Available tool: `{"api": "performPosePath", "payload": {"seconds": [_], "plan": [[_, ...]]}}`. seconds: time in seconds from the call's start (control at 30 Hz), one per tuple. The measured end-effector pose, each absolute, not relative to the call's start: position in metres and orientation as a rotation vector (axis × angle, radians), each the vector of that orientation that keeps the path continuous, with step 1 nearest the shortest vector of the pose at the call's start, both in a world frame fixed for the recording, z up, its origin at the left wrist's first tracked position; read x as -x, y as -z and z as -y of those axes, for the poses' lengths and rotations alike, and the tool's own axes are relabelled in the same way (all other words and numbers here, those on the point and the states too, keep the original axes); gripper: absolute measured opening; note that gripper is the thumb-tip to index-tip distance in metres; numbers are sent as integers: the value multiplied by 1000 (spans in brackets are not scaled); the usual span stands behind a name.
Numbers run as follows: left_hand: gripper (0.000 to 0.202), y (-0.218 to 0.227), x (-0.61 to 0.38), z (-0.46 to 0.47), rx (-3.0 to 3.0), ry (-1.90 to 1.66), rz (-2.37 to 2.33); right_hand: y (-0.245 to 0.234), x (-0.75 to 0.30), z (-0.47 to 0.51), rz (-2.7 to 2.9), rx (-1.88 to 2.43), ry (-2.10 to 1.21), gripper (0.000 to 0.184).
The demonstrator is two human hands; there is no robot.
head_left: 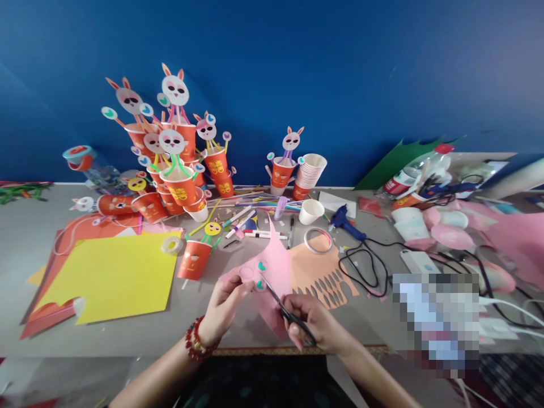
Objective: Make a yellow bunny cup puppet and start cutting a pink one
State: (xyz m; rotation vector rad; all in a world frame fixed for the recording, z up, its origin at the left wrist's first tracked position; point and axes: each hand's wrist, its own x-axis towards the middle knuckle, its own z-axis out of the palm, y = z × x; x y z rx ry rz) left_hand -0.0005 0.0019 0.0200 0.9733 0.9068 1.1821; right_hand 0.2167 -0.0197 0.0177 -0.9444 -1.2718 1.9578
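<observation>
My left hand (228,299) pinches a sheet of pink paper (278,258) by its left side, near several drawn circles, two of which hold teal shapes. A beaded bracelet is on that wrist. In my right hand (312,317) is a pair of black-handled scissors (293,320), fingers wrapped round the handles. Their blades point up and left and meet the pink paper beside the teal-marked circles. Under its right side lies an orange sheet (317,266) with rows of leaf-shaped cut-outs.
Red paper cups (173,184) with rabbit-face figures crowd the back left. A yellow sheet (127,277) lies at left. A roll of tape (318,240), a blue glue gun (346,222) with its black cord, and a stack of cups (309,173) stand behind and right of my hands.
</observation>
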Motion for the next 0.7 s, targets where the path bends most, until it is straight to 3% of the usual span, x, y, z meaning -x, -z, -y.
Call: {"api": "performPosePath", "payload": {"seconds": [0.7], "plan": [[23, -24, 2, -4, -1046, -1171, -878, -10, -221, 18, 1293, 975, -1938, 65]]}}
